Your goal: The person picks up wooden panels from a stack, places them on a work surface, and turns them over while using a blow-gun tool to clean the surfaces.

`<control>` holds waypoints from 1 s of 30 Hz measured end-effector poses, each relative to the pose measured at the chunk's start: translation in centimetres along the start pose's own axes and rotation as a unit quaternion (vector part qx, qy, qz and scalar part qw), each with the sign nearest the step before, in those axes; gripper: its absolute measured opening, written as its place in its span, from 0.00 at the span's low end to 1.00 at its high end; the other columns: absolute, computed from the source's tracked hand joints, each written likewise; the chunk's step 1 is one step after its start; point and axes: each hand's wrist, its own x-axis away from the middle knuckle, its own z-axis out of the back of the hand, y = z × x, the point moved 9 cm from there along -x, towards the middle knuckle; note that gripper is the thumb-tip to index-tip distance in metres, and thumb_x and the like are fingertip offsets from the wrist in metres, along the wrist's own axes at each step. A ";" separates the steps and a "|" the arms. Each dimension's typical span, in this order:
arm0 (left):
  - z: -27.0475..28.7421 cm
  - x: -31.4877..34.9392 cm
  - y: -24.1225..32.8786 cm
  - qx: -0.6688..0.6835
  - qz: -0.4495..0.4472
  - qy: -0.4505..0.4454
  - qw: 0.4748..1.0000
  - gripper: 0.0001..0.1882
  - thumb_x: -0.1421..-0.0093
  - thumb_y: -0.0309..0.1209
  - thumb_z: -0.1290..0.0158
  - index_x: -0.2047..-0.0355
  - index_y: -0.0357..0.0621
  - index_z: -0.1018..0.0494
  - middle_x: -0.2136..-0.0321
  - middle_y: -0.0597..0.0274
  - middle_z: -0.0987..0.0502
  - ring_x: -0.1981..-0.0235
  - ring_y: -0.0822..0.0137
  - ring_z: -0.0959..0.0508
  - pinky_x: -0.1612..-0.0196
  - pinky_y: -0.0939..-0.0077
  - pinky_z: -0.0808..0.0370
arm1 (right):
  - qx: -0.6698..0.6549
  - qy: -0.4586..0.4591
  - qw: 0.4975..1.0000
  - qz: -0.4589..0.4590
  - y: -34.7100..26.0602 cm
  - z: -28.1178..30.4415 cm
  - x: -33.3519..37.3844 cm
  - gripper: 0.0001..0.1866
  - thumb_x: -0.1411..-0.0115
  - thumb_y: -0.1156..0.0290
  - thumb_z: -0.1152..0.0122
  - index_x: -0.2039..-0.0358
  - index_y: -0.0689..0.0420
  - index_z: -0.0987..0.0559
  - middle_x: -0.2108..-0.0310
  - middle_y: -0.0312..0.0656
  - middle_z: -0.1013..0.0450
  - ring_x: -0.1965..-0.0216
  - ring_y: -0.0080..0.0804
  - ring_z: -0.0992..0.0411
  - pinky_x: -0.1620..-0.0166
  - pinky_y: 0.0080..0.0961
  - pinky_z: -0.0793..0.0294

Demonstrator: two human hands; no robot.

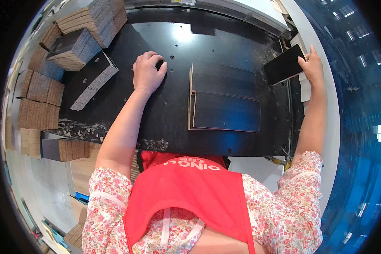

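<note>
At the right side of the black work table, my right hand is closed on the outer end of a dark rectangular board, its thumb on the top face and the index finger stretched away. The board lies tilted near the table's right edge. My left hand rests on the table left of centre, fingers loosely curled, thumb apart, nothing visible in it. Between my hands lie two groups of thin dark boards, a far one and a near one, their pale edges showing at the left.
Stacks of brown-edged boards line the table's left side, with a taller stack behind. A short stack of dark-topped boards lies by my left hand. A pale machine part spans the back; a white curved rail runs along the right.
</note>
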 end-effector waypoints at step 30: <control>-0.2 -0.3 0.0 -0.004 0.010 -0.010 1.000 0.11 0.45 0.35 0.41 0.63 0.47 0.21 0.56 0.65 0.24 0.49 0.60 0.28 0.44 0.63 0.33 | -0.014 -0.038 0.997 0.073 -3.1 -11.0 2.5 0.31 0.45 0.62 0.35 0.44 0.64 0.28 0.53 0.58 0.25 0.51 0.48 0.25 0.48 0.35 0.27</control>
